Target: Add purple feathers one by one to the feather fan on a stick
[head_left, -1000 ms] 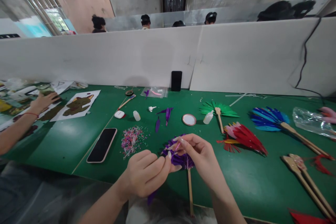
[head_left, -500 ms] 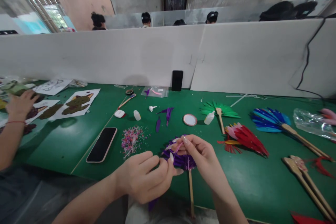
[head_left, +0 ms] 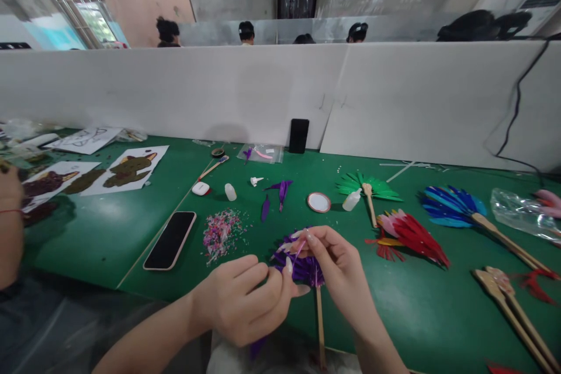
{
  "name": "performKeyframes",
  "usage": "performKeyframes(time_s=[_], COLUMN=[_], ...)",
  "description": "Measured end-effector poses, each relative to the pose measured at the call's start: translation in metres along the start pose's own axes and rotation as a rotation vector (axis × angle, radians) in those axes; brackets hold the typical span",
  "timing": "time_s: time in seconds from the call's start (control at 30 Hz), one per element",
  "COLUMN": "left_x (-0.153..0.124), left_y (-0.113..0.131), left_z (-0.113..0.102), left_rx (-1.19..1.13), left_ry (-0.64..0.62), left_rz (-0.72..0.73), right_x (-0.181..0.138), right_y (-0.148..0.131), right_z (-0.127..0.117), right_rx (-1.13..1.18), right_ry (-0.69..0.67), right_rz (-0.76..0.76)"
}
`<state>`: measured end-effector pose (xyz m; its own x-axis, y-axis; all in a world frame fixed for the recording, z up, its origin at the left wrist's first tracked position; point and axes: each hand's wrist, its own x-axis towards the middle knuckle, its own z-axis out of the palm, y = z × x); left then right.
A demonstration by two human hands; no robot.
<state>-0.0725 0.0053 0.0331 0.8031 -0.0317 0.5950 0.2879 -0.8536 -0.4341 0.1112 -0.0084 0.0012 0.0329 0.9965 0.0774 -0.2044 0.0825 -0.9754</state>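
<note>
Thumb and fingertips of my left hand (head_left: pixel 252 301) pinch the lower end of a thin pink strip (head_left: pixel 299 250). The strip's upper end sits in the pinch of my right hand (head_left: pixel 335 260). Beneath both hands lies a purple feather fan (head_left: pixel 302 272), partly hidden by my fingers, its wooden handle (head_left: pixel 320 327) pointing towards me. Left of the fan is a pile of pink and purple beads or sequins (head_left: pixel 221 232). Beyond it lie loose purple feathers (head_left: pixel 283 191) and a round white dish (head_left: pixel 318 202).
A phone (head_left: pixel 170 241) and small glue bottles (head_left: pixel 352 200) lie around. Green (head_left: pixel 367 186), red (head_left: pixel 414 236) and blue (head_left: pixel 453 205) feather fans are on the right, with wooden handles (head_left: pixel 511 310). A co-worker's arm (head_left: pixel 9 228) is at far left, near pictures (head_left: pixel 127 170).
Both hands hold nearly the same pose on the pink strip. The co-worker's hand at the left has drawn back towards the frame's edge. The view has shifted slightly.
</note>
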Motion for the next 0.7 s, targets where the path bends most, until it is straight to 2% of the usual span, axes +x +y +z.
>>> performKeyframes(time_s=[0.1,0.3,0.43,0.57,0.7], left_x=[-0.003,-0.007,-0.009,-0.016,-0.026], left_y=[0.000,0.000,0.004,0.013,0.026], left_z=[0.000,0.000,0.003,0.009,0.013], left_rx=[-0.004,-0.029,-0.068,-0.060,-0.081], left_ry=[0.010,0.004,0.069,0.178,0.292], left_rz=[-0.041,-0.136,-0.234,-0.408,-0.635], right_x=[0.000,0.001,0.001,0.001,0.004], right_y=[-0.001,-0.001,0.008,0.017,0.024], right_z=[0.002,0.001,0.003,0.009,0.015], right_rx=[-0.034,0.024,-0.144,-0.382,-0.466], right_ry=[0.025,-0.021,0.033,0.025,0.026], right_rz=[-0.042,0.016,-0.105,-0.204,-0.188])
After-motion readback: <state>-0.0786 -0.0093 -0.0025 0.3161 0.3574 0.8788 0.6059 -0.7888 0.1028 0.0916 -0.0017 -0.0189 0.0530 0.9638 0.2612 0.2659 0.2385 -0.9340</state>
